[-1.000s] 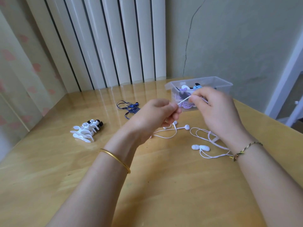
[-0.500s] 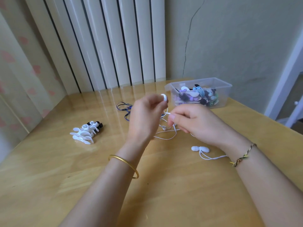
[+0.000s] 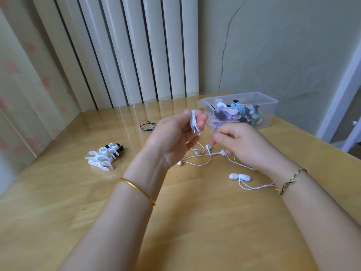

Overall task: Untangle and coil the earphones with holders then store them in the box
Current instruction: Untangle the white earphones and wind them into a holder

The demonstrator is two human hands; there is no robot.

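Nothing to read here. No lettering, label, brand or number shows on the box (image 3: 270, 114), on the holders (image 3: 101, 158) or on the earphones (image 3: 239, 177); the colours inside the box are too small and blurred to make out any print.
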